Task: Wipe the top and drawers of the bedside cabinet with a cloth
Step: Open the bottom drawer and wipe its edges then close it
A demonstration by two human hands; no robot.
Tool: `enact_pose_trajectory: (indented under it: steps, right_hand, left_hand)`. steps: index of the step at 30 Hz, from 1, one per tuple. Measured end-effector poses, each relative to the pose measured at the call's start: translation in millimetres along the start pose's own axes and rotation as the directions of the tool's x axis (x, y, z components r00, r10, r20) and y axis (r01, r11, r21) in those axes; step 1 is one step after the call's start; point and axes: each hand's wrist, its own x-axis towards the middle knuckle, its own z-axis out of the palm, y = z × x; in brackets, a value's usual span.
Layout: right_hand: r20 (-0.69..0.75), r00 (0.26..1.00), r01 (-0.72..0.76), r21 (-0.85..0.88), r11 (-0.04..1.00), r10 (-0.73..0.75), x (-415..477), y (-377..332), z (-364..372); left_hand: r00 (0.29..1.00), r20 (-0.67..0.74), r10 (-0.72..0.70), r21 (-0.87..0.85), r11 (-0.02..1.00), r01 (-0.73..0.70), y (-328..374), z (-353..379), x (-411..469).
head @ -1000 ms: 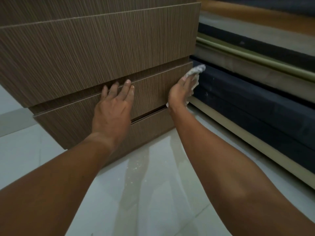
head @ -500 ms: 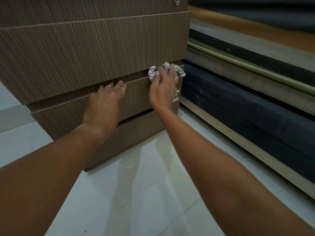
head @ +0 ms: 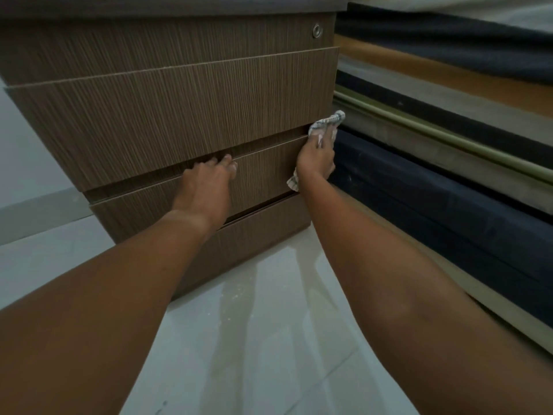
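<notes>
**Cloth pressed at the right end of the lower drawer**

We see the bedside cabinet (head: 167, 115) from low down, its brown wood-grain front filling the upper left of the head view. A small round lock (head: 317, 31) sits near the top right corner of the upper drawer front.

Our right hand (head: 316, 159) is at the right end of the lower drawer (head: 263, 172), by the cabinet's corner. Its fingers (head: 324, 136) are curled around a pale checked cloth (head: 329, 121), gripping it against the drawer's upper edge. One bunch of the cloth sticks out above the fingertips, past the cabinet's corner, and another end hangs below the heel of the hand.

Our left hand (head: 206, 184) lies flat on the same drawer front, further left. Its fingers (head: 223, 163) are stretched out and close together, the tips reaching up into the dark gap beneath the middle drawer (head: 179, 127). It holds nothing; we cannot tell whether the tips hook over the drawer's edge.

The lower drawer stands slightly proud of the plinth below it. The cabinet rests on a glossy white tiled floor (head: 269, 339). Just beside it on the right is a stack of mattresses (head: 449, 181) in dark blue, grey and orange layers.
</notes>
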Motion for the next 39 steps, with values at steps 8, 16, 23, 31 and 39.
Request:
enact_pose_trajectory:
  steps: [8, 16, 23, 31, 39]
  right_hand:
    - [0.149, 0.956, -0.255, 0.004, 0.967, 0.251, -92, 47, 17]
    - [0.239, 0.964, -0.127, 0.026, 0.992, 0.117, -144, 75, 13]
    - [-0.055, 0.996, -0.056, 0.198, 0.979, 0.068, -111, -17, -23]
    - [-0.098, 0.904, 0.425, 0.118, 0.897, -0.416, -80, -175, -16]
    - [0.154, 0.773, 0.624, -0.358, 0.695, -0.615, -16, -267, 10]
  left_hand:
    - [0.998, 0.068, -0.013, -0.02, 1.0, 0.014, -1, -3, 2]
    - [0.981, 0.187, 0.047, -0.058, 0.998, -0.037, -3, -21, -7]
    - [0.961, 0.273, 0.041, -0.025, 0.999, -0.036, -11, -60, -16]
    - [0.896, -0.404, 0.185, 0.024, 0.981, -0.192, -31, -170, 22]
    - [0.946, -0.319, -0.048, -0.023, 0.999, 0.043, -58, -201, 76]
